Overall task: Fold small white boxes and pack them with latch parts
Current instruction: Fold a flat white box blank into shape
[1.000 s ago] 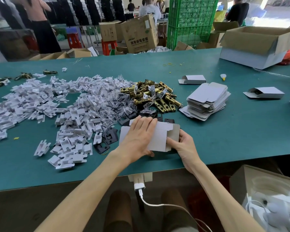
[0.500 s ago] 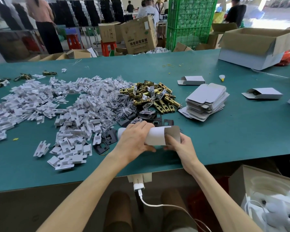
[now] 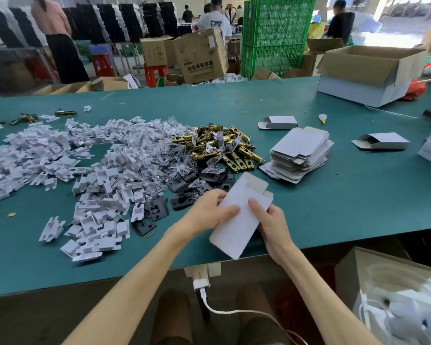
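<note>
Both hands hold one flat white box blank (image 3: 237,220) tilted above the green table's (image 3: 334,207) near edge. My left hand (image 3: 207,210) pinches its left side, thumb on top. My right hand (image 3: 271,220) grips its right side, thumb on the face. A stack of flat blanks (image 3: 300,151) lies to the right of a heap of brass latch bolts (image 3: 219,145). Black strike plates (image 3: 184,195) lie just beyond my left hand. White folded card inserts (image 3: 67,170) and clear screw bags (image 3: 159,150) spread over the left half.
Two folded white boxes (image 3: 278,122) (image 3: 382,141) lie on the right half of the table. An open cardboard carton (image 3: 368,70) stands at the far right corner. Another open carton (image 3: 393,290) sits below the table edge at right. Green crates and people stand behind.
The blank lay flat under my left palm, was rolled up off the table, and is now lifted and turned lengthwise between both hands.
</note>
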